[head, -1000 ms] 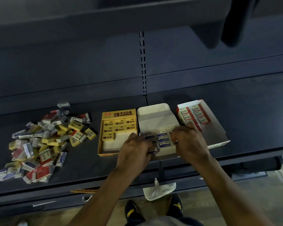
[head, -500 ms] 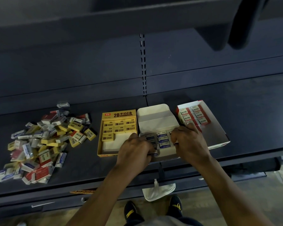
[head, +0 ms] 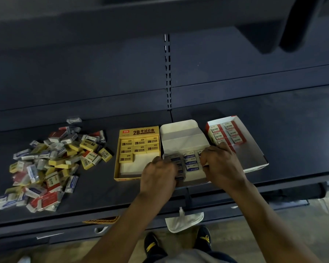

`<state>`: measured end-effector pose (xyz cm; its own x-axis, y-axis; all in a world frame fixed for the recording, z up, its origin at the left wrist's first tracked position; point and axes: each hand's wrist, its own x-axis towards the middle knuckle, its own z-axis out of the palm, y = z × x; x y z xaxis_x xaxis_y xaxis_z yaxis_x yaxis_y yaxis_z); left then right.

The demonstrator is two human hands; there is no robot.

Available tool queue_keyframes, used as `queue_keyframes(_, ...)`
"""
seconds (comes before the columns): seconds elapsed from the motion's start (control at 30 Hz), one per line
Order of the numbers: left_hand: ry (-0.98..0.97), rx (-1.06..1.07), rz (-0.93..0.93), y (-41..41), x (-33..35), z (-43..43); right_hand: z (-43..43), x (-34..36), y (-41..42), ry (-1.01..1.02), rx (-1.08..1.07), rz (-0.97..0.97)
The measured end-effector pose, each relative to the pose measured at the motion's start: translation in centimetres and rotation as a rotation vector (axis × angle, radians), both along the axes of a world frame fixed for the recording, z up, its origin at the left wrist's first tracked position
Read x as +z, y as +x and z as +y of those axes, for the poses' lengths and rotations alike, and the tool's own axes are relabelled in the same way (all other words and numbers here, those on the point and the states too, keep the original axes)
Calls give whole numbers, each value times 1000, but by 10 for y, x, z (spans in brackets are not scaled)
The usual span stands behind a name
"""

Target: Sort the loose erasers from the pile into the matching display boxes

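- Left hand [head: 158, 175] at the open white cardboard box [head: 179, 130] (middle of three on the dark shelf [head: 292, 149]): curled fingers [head: 170, 168] grip blue-sleeved erasers [head: 175, 160].
- Right hand [head: 222, 164] curled at the box's right side; hold unclear.
- Mixed loose-eraser pile [head: 51, 164] lies left.

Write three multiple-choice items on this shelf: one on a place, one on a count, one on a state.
1. The eraser pile lies: A) left of the yellow box B) inside the red box C) on the floor.
2. Erasers in the yellow box: A) three B) seven C) twelve.
3. The white box has its lid: A) taped shut B) missing C) folded back open.
A: it sits left of that box. B: rows of three, three, one. C: its flap lies back behind the blue erasers.
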<state>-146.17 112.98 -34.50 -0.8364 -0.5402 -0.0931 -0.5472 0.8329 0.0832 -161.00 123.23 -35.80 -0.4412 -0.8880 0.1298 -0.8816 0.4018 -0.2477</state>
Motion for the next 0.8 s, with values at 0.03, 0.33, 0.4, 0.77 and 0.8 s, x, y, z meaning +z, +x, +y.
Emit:
queue_keyframes(0.03,7,1,1,0,0,0,0,1,1,16,0,-4)
queue_keyframes(0.33,60,26,-50,-5,5,-1,-1,7,2,107,19,-62)
queue_keyframes(0.4,49,24,-45,-3,4,-2,-1,9,2,115,16,-89)
queue_keyframes(0.77,172,-37,243,11,-1,-13,-13,4,17,-17,7,-140)
queue_keyframes(0.8,168,-39,296,13,-1,-15,-16,4,19,-34,23,-131)
